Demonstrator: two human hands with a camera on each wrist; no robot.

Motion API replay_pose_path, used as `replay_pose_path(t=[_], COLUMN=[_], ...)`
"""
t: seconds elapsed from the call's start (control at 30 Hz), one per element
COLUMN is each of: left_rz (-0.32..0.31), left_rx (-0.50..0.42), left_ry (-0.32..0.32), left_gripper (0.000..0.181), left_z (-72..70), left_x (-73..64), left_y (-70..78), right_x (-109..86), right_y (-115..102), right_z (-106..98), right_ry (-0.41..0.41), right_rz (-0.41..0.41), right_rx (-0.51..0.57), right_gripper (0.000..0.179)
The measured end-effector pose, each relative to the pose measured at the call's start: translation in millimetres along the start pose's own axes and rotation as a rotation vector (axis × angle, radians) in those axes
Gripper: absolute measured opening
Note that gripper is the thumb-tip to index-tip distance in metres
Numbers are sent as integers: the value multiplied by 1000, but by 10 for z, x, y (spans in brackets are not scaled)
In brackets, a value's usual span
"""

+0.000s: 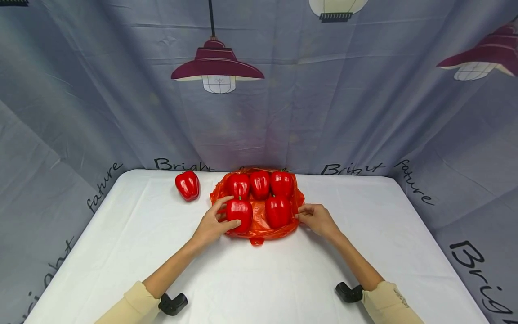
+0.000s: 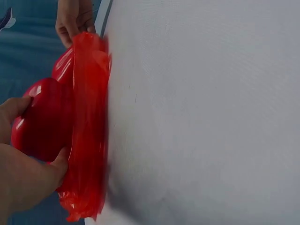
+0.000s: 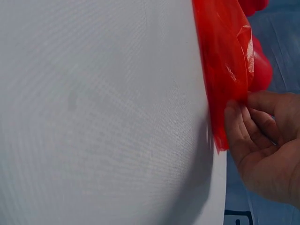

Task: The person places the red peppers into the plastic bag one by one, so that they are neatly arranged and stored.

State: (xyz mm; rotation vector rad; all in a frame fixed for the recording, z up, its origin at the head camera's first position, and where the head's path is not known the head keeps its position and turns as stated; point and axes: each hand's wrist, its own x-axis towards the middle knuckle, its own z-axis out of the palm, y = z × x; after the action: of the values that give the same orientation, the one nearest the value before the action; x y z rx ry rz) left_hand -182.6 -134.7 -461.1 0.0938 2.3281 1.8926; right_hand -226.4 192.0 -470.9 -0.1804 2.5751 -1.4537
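A red plastic bag (image 1: pixel 259 211), its rim rolled low, lies around several red bell peppers near the table's back edge. My left hand (image 1: pixel 214 221) grips the front left bell pepper (image 1: pixel 239 216), thumb on the near side and fingers on the far side. In the left wrist view this pepper (image 2: pixel 44 119) stands above the bag's rim (image 2: pixel 89 126). At the bag's right edge, my right hand (image 1: pixel 319 219) pinches the red plastic (image 3: pixel 227 61) between thumb and fingers. Beside it sits the front right bell pepper (image 1: pixel 278 211). Three more peppers (image 1: pixel 260 184) line the back.
Another red bell pepper (image 1: pixel 188 185) lies on the white table (image 1: pixel 259 279), left of the bag. A grey curtain (image 1: pixel 283 112) printed with lamps hangs behind the table. Black wrist devices (image 1: pixel 173 304) show at both sleeves.
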Motion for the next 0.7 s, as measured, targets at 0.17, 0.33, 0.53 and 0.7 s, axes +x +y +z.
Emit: replay_pose_path(t=[0.17,0.33,0.53,0.7], left_rz=[13,41,53,69], left_rx=[0,22,67,105], left_ry=[19,21,50,74], left_gripper=[68,68,68,69], left_z=[110,219,325,384], left_x=[64,120,164,187], left_y=[-2,-31,-47,-45], right_x=[14,17,19,28], right_y=[9,13,22,8], right_z=[1,-2,0,2], right_ry=[-9,-19,-31,-33], right_rz=[-33,-59,-95,-61], right_rx=[-15,-26,-29,-35], right_gripper=[18,19,20,20])
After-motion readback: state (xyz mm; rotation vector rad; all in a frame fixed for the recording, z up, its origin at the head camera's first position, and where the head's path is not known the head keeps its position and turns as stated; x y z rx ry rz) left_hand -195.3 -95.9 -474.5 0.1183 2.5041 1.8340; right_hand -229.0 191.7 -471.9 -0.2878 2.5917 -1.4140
